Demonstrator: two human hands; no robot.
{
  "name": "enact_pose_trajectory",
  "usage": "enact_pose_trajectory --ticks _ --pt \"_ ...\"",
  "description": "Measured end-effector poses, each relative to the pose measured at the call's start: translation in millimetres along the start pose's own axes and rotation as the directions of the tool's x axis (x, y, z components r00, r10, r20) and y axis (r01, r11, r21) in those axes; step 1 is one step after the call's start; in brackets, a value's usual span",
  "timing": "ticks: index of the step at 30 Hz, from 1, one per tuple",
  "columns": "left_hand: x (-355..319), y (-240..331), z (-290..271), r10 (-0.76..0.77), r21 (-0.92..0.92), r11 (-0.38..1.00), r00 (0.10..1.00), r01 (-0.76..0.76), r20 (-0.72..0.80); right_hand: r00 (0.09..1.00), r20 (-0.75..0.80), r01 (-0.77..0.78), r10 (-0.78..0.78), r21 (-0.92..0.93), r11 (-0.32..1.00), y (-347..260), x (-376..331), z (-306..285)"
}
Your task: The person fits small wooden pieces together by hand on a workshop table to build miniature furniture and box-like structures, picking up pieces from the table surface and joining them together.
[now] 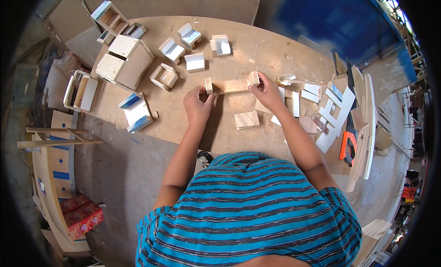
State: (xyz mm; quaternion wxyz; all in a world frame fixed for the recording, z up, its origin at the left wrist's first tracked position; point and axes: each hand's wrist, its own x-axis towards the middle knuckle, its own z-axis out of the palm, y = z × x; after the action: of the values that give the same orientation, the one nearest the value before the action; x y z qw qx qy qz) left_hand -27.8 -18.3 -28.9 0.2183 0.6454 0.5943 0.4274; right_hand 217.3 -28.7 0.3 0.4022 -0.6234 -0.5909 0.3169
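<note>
Between my two hands is a small wooden sofa frame (231,86), a long board with an upright block at each end, held just over the table (271,48). My left hand (198,104) pinches its left end block between thumb and fingers. Around the right end block my right hand (268,91) is closed. A flat wooden block (246,120) lies nearer to me, below the frame. Beyond my left hand sit several miniature chairs, among them a white-seated chair (195,62) and a bare wooden one (164,76).
A miniature wooden cabinet (124,60) and a blue-and-white sofa piece (137,113) stand at the left. To the right lie white offcuts (311,92), long wood strips (363,129) and an orange-handled tool (348,149). A red package (82,216) rests low at left.
</note>
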Motion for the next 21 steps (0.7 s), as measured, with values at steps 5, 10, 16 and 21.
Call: enact_pose_trajectory --ticks 5,10,16,21 --pt "0.3 6.7 4.2 0.083 0.102 0.992 0.993 -0.075 -0.081 0.999 -0.034 -0.012 0.011 -0.028 1.0 5.1 -2.1 1.0" --pt "1.8 8.2 3.6 0.07 0.104 0.993 0.992 -0.059 -0.104 0.991 -0.132 -0.001 0.005 0.037 0.999 -0.3 -6.1 2.9" --pt "6.4 3.7 7.0 -0.039 0.041 0.998 0.998 0.041 -0.051 0.988 -0.141 -0.085 0.06 -0.182 0.98 -28.2 -2.3 -7.2" --pt "6.5 2.1 9.2 -0.056 0.049 0.997 0.997 0.059 -0.053 0.974 -0.18 0.089 -0.137 -0.254 0.963 -13.3 2.2 -10.4"
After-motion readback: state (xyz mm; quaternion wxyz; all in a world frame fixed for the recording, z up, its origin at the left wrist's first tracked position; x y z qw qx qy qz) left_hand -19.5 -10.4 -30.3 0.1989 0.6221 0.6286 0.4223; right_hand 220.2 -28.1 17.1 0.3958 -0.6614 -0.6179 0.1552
